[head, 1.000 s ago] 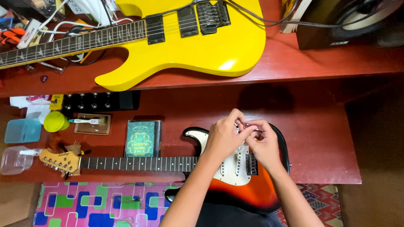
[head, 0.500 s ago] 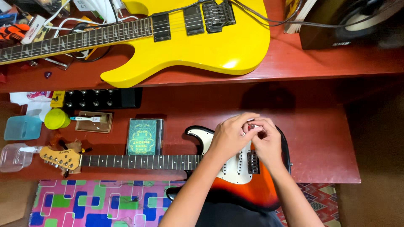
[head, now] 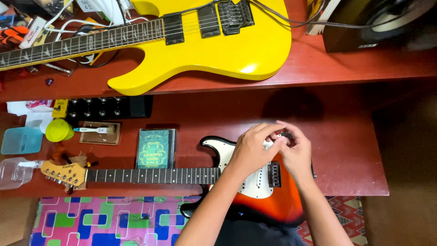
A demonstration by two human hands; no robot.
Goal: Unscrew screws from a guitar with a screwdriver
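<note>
A sunburst electric guitar [head: 277,205] with a white pickguard lies across the lower red shelf, with its neck [head: 154,175] pointing left. Both my hands hover over its body near the bridge [head: 274,174]. My left hand [head: 251,151] and my right hand [head: 297,155] meet fingertip to fingertip. Together they pinch a small dark part [head: 285,135] that the fingers mostly hide. My forearms cover the lower half of the pickguard.
A yellow electric guitar [head: 214,43] lies on the upper shelf among cables. On the lower shelf [head: 346,150] are a green box [head: 155,148], a black pedal with knobs [head: 107,107], a yellow lid [head: 59,130], a blue tub [head: 20,140] and a clear bottle [head: 11,172]. A speaker [head: 378,23] stands top right.
My hands stay pinched together over the guitar body, with only small finger movements. The view has shifted slightly.
</note>
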